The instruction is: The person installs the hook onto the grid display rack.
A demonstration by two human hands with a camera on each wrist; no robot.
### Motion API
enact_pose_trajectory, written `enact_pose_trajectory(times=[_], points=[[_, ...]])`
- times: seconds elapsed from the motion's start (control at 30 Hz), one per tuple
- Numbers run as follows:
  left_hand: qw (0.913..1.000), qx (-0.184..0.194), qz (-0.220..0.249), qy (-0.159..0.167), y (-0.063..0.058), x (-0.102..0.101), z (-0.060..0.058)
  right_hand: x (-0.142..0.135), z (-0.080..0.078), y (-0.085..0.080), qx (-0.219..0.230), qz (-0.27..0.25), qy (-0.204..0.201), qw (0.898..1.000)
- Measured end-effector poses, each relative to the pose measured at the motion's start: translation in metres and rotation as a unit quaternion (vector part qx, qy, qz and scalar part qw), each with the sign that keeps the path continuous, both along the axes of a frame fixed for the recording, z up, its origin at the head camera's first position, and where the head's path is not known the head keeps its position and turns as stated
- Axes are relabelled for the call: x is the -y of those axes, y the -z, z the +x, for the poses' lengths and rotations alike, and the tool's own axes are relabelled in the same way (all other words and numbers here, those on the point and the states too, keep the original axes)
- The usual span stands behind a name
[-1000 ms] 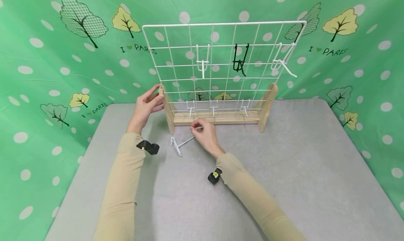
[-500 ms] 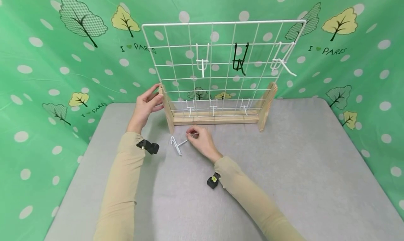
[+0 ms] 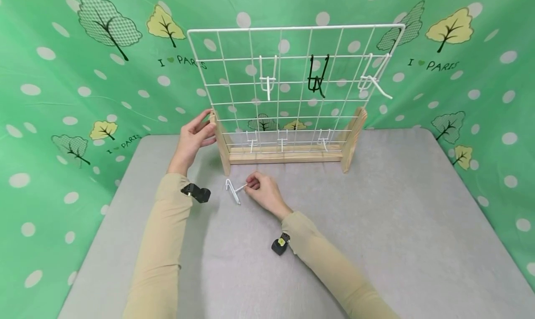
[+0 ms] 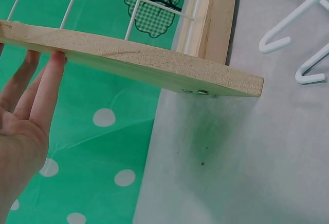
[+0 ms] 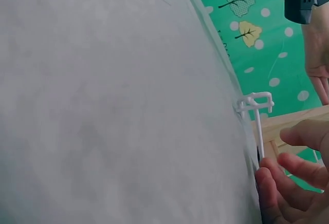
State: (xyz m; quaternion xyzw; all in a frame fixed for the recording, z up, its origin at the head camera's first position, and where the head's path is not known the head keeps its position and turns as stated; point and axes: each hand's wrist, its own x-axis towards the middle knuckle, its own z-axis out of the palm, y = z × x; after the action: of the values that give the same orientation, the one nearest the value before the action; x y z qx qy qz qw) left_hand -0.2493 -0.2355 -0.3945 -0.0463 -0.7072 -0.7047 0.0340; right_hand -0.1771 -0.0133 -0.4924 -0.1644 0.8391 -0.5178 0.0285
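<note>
My left hand rests against the upper end of the left wooden upright of a white wire grid rack. In the left wrist view its fairly straight fingers touch the upright's outer side. On the grey table a loose white wire display hook lies in front of the rack. My right hand is at the free end of this hook's prong; the right wrist view shows fingertips against the prong end, with the thumb held apart from them.
Two white hooks and a black hook hang along the grid's upper part. Several small white hooks hang low, above the wooden base bar. A green dotted cloth surrounds the grey table.
My right hand has moved down and left, from beside the rack's base toward the loose hook. The hook keeps its place, and my left hand stays at the upright.
</note>
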Motion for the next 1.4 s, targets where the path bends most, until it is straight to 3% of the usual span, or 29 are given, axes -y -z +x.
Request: enact_pose_trajectory(times=[0.17,0.57,0.97,1.2,1.4], points=[[1.0,0.004,-0.003,-0.001,0.0,0.0,0.0,-0.001,-0.003,-0.002,0.024,0.011,0.01,1.0],[1.0,0.006,0.002,-0.001,-0.001,-0.001,0.001,-0.017,-0.024,-0.003,0.022,0.045,0.037,0.998],[1.0,0.005,0.001,-0.005,-0.001,-0.001,0.001,-0.013,-0.024,-0.005,-0.001,0.13,0.044,0.991],[1.0,0.007,-0.001,-0.004,-0.001,-0.001,0.002,-0.015,-0.025,-0.005,-0.043,0.136,0.021,0.99],[1.0,0.004,0.004,-0.001,-0.001,-0.001,0.002,-0.017,-0.026,-0.008,-0.053,0.166,-0.013,0.985]])
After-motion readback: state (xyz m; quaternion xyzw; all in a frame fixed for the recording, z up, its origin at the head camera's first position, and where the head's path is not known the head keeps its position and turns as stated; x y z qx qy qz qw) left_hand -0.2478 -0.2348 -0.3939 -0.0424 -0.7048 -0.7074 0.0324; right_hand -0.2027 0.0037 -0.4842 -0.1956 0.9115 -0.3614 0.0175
